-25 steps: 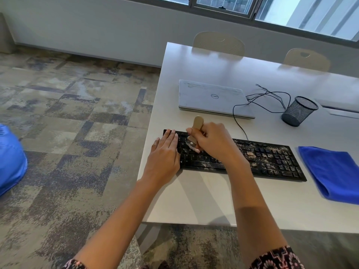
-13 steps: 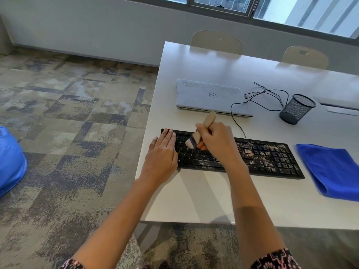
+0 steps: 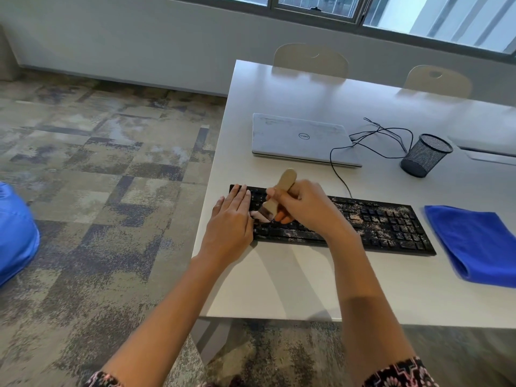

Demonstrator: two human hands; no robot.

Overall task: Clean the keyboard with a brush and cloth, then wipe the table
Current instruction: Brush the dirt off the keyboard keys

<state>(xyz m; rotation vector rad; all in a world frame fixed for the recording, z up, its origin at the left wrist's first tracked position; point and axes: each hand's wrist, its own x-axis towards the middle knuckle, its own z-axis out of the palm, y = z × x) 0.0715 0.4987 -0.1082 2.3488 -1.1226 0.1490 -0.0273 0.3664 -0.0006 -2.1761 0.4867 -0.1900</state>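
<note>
A black keyboard (image 3: pixel 385 224), dusted with pale crumbs, lies across the white table (image 3: pixel 293 280) near its front edge. My left hand (image 3: pixel 231 222) rests flat on the keyboard's left end, fingers straight. My right hand (image 3: pixel 304 208) grips a wooden-handled brush (image 3: pixel 283 185), whose pale bristles touch the keys just right of my left fingers. A folded blue cloth (image 3: pixel 474 241) lies on the table to the right of the keyboard.
A closed grey laptop (image 3: pixel 301 141) sits behind the keyboard, with black cables (image 3: pixel 379 141) trailing to its right. A black mesh pen cup (image 3: pixel 424 156) stands at the back right. Two pale chairs (image 3: pixel 311 60) line the far side. Patterned carpet and a blue object (image 3: pixel 14 233) lie left.
My right hand swept the brush back and forth over the keyboard's left part; its handle now tilts up and to the right. My left hand has stayed flat on the keyboard's left end.
</note>
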